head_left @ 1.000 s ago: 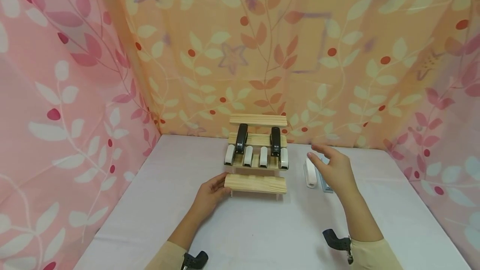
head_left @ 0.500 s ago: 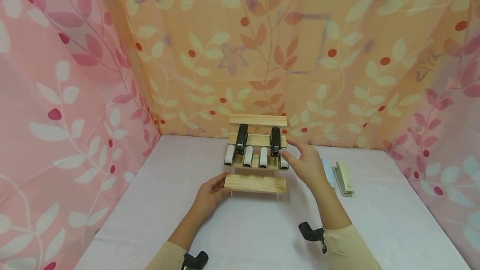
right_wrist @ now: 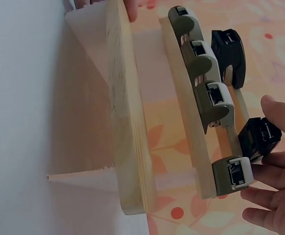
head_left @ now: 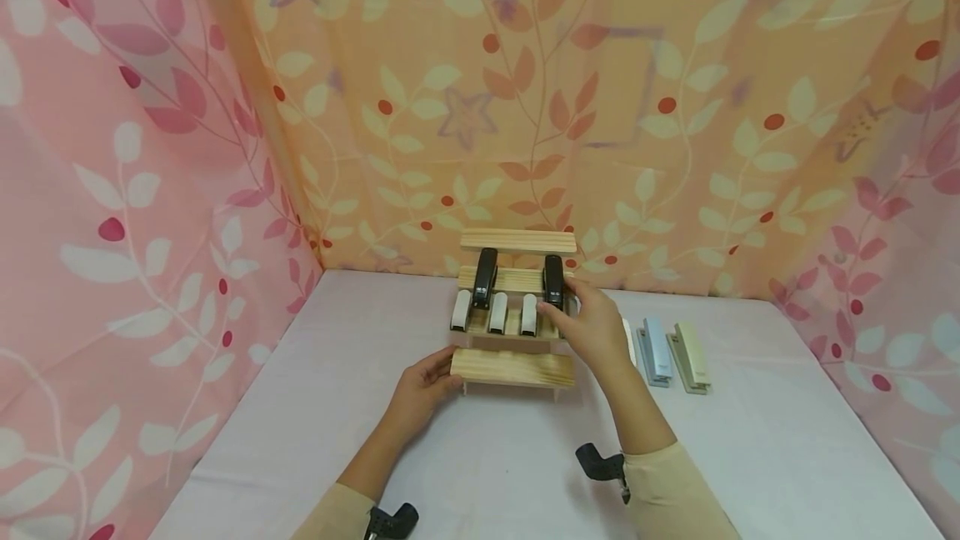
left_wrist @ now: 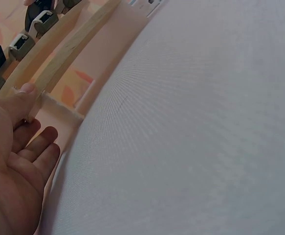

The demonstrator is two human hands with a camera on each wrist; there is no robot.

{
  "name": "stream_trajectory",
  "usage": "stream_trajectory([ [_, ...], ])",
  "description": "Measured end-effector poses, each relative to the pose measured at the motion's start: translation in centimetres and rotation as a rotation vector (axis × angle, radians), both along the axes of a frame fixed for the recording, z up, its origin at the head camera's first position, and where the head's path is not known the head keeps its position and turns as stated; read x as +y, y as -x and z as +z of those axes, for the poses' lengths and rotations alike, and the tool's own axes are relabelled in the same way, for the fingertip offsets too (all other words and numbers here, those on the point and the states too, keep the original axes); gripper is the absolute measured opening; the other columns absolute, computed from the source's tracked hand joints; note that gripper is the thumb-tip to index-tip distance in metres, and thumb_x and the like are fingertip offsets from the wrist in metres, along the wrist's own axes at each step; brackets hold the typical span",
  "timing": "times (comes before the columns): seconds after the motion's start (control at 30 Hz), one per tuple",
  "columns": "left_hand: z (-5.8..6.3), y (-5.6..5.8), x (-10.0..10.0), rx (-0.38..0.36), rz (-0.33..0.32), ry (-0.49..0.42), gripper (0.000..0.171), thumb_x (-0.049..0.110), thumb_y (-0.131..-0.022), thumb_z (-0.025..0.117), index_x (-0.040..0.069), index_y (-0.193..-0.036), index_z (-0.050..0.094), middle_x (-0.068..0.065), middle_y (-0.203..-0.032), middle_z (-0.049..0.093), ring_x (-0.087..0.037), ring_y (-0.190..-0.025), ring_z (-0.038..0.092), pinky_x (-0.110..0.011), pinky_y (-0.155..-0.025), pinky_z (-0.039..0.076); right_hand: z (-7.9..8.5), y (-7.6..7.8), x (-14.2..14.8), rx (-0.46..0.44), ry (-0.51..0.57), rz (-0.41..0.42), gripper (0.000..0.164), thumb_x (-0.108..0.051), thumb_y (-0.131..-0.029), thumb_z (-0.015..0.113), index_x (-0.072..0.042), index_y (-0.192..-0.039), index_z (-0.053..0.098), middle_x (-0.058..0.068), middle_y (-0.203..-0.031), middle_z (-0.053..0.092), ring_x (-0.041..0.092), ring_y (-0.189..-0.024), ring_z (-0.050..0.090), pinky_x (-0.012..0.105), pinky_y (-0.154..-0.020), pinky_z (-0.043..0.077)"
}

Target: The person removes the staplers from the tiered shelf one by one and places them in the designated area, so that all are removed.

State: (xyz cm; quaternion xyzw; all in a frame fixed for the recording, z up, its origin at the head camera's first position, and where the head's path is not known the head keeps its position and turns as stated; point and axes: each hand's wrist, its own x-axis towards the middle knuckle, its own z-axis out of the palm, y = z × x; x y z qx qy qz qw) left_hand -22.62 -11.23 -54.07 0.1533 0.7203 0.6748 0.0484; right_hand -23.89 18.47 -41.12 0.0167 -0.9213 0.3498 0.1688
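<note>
A stepped wooden rack [head_left: 513,367] with light planks stands in the middle of the table. My left hand [head_left: 418,390] holds the left end of its lowest plank, the thumb [left_wrist: 27,89] against the wood. Two black staplers stand on the upper steps, the left one [head_left: 485,273] and the right one [head_left: 553,270]. My right hand [head_left: 598,332] has its thumb on one side of the right black stapler and its fingers on the other, gripping it. White staplers [head_left: 498,312] line the step below. The rightmost white stapler [right_wrist: 234,174] is mostly hidden behind my right hand in the head view.
Right of the rack, a blue stapler [head_left: 656,352] and a pale green stapler [head_left: 690,357] lie on the white-covered table [head_left: 495,473]. A white stapler [head_left: 629,340] beside them is partly covered by my right hand. Patterned curtains [head_left: 405,148] enclose the table.
My right hand has moved left from above the loose staplers to the rack and closed around the right black stapler. The left hand has stayed at the lowest plank.
</note>
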Motion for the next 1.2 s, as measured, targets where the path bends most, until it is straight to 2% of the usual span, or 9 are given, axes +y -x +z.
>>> stream_trajectory([
  [0.27,-0.2,0.1,0.0,-0.001,0.015,0.024,0.062,0.015,-0.093,0.076,0.006,-0.149,0.052,-0.014,-0.149,0.056,-0.028,-0.135,0.057,-0.022,-0.103,0.052,0.1,0.1,-0.7,-0.017,-0.001,-0.040,0.071,-0.051,-0.088,0.079,-0.013,-0.145,0.058,0.011,-0.134,0.068,0.035,-0.124,0.061,0.057,-0.100,0.052],
  [0.47,-0.3,0.1,-0.1,0.000,0.012,0.016,0.062,0.014,-0.092,0.076,0.005,-0.149,0.052,-0.015,-0.149,0.056,-0.030,-0.135,0.057,-0.022,-0.103,0.052,0.1,0.1,-1.0,0.003,-0.011,-0.054,0.067,-0.050,-0.089,0.078,-0.013,-0.141,0.062,0.011,-0.132,0.069,0.034,-0.122,0.064,0.055,-0.096,0.054],
  [0.8,-0.5,0.2,-0.1,0.019,0.002,0.020,0.062,0.017,-0.093,0.076,0.005,-0.149,0.051,-0.015,-0.150,0.055,-0.029,-0.137,0.055,-0.019,-0.103,0.051,-0.1,-0.3,-1.1,0.110,0.024,-0.076,0.054,-0.043,-0.087,0.082,-0.011,-0.129,0.071,0.012,-0.118,0.075,0.033,-0.114,0.070,0.051,-0.084,0.059],
  [0.93,-0.4,0.1,-0.1,0.012,0.003,0.019,0.062,0.016,-0.093,0.076,0.005,-0.149,0.051,-0.014,-0.150,0.055,-0.029,-0.137,0.054,-0.019,-0.104,0.051,0.1,-0.5,-1.1,0.123,0.036,-0.102,0.049,-0.042,-0.087,0.083,-0.011,-0.124,0.074,0.012,-0.112,0.077,0.033,-0.106,0.072,0.046,-0.073,0.058],
  [1.07,-0.3,0.1,-0.1,0.004,0.005,0.014,0.062,0.016,-0.093,0.076,0.006,-0.149,0.052,-0.013,-0.150,0.055,-0.028,-0.137,0.055,-0.021,-0.104,0.051,0.2,-0.6,-0.9,0.170,0.044,-0.124,0.041,-0.040,-0.088,0.082,-0.011,-0.117,0.077,0.013,-0.105,0.078,0.034,-0.098,0.074,0.037,-0.062,0.053],
  [1.2,-0.3,0.1,-0.1,0.008,0.002,0.016,0.063,0.017,-0.093,0.077,0.006,-0.149,0.052,-0.013,-0.149,0.055,-0.028,-0.136,0.056,-0.022,-0.104,0.051,0.2,-0.4,-0.4,0.235,0.063,-0.127,0.036,-0.036,-0.090,0.081,-0.009,-0.114,0.079,0.013,-0.101,0.079,0.034,-0.095,0.075,0.036,-0.061,0.054],
])
